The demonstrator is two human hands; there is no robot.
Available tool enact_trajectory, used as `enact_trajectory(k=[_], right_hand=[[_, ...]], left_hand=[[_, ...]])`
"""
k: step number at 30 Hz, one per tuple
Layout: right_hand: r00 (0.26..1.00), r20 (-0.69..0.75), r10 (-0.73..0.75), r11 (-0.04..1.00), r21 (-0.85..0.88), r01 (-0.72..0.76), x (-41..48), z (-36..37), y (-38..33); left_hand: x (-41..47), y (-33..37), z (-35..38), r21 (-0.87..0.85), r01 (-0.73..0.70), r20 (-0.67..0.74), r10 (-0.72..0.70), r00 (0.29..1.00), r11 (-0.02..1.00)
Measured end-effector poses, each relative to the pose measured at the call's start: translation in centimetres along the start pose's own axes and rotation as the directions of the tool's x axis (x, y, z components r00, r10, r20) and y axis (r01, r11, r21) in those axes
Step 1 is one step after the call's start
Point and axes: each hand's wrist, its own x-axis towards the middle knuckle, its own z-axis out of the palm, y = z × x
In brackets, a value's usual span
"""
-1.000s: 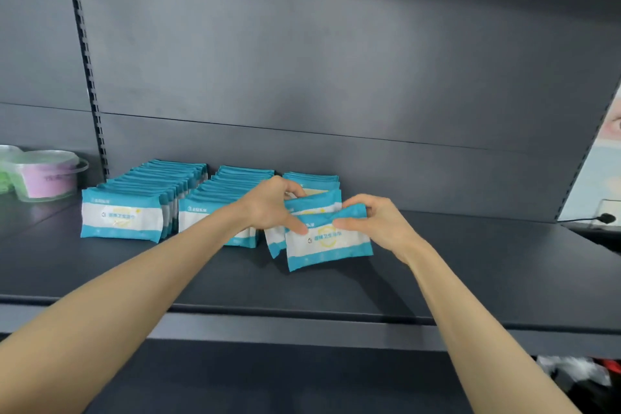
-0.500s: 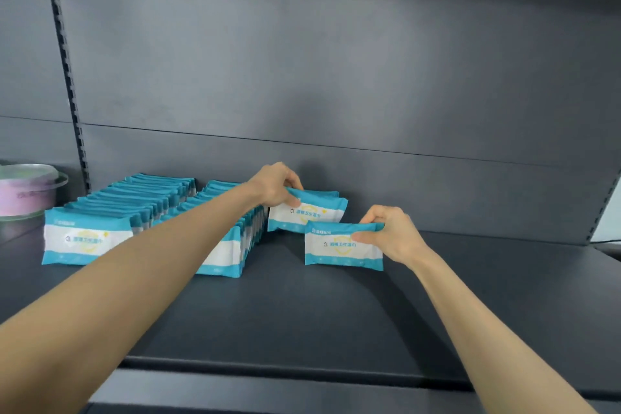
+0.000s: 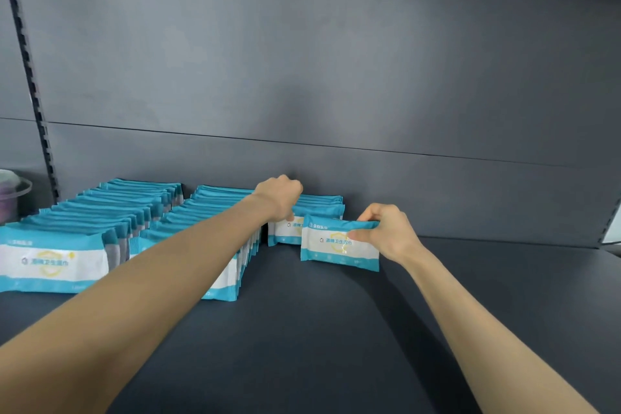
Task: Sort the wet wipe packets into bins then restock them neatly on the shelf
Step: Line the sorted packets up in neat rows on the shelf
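Right hand [image 3: 386,235] pinches one wipe packet [image 3: 336,247] on the shelf [image 3: 302,329]; left hand [image 3: 279,198] grips the rear packets [image 3: 322,208].

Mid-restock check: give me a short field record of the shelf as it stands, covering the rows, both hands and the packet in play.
shelf: dark, packets at its left and middle
row one: long, far left, packets upright
row two: long, beside row one
row three: short, at the back
loose packet: upright on the shelf, just ahead of row three
left hand: grips row three's top
right hand: pinches the loose packet's top right corner
container: far left edge
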Motion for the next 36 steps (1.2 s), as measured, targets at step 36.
enact_trajectory(k=[36], right_hand=[[0.947, 0.141, -0.290, 0.681, -0.664, 0.307, 4.1, 5.2, -0.9]], left_hand=[[1.4, -2.4, 2.1, 0.323, -0.244, 0.142, 0.208, 0.968, 0.914]])
